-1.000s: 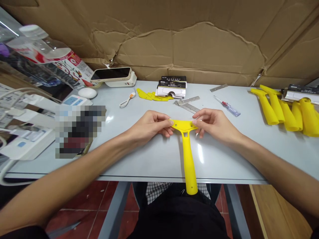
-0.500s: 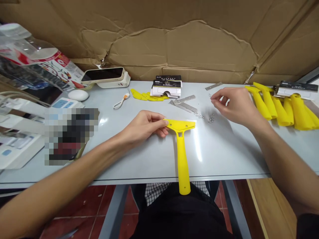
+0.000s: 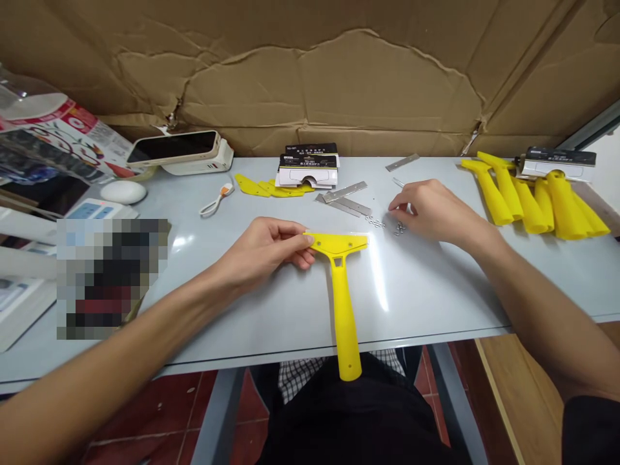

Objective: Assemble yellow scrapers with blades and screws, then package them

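Note:
My left hand (image 3: 278, 245) pinches the left end of the yellow scraper head (image 3: 339, 243) between thumb and fingers. The scraper's yellow handle (image 3: 345, 323) points toward me, its end reaching past the table edge. A thin blade edge shows along the top of the head, and two small fasteners sit in it. My right hand (image 3: 429, 210) is low over the table, thumb and fingers drawn together beside a small pile of screws (image 3: 400, 228); anything between the fingertips is too small to make out. Several nuts (image 3: 374, 221) lie just left of that pile.
Flat metal blades (image 3: 346, 197) lie behind the nuts, with another blade (image 3: 402, 162) farther back. Yellow plates (image 3: 252, 185) and black-and-white boxes (image 3: 307, 171) are at the back. Yellow handles (image 3: 533, 206) lie right. A phone (image 3: 174, 148), cable (image 3: 216, 199) and bottle (image 3: 72, 132) are left.
My right hand has come down and nearer to the screw pile. My left hand still grips the scraper in the same way. The whole view has shifted slightly.

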The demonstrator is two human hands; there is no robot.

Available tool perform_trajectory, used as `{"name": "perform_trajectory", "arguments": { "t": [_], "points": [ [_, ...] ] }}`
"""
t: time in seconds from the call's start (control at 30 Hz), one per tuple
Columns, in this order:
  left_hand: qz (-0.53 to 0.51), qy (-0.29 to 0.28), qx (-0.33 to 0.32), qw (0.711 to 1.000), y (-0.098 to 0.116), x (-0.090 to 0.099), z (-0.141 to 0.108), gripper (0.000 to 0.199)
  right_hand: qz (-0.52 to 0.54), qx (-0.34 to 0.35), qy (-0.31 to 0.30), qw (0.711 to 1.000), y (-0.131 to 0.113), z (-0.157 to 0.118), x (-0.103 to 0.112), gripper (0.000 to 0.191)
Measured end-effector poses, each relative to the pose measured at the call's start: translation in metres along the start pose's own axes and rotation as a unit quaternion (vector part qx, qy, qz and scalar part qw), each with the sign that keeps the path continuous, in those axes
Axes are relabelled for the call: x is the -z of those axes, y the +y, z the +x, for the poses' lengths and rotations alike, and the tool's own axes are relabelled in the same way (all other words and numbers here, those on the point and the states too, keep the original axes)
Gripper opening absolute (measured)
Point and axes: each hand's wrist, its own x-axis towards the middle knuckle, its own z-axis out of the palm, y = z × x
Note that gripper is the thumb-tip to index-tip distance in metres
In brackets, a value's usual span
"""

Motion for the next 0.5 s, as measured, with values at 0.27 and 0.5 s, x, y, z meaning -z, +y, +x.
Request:
{"name": "perform_trajectory", "arguments": {
  "t": [0.27,0.5],
  "points": [
    [-0.003,0.004,-0.003,1.000,-0.002,0.000,0.001,0.013,-0.008,0.008,-0.041,0.999,-0.010,0.002,-0.011,0.029],
    [-0.006,0.014,0.008,1.000,-0.001,-0.002,-0.001,0.011,-0.013,0.007,-0.055,0.998,-0.013,0.001,-0.010,0.030]
  ]
}}
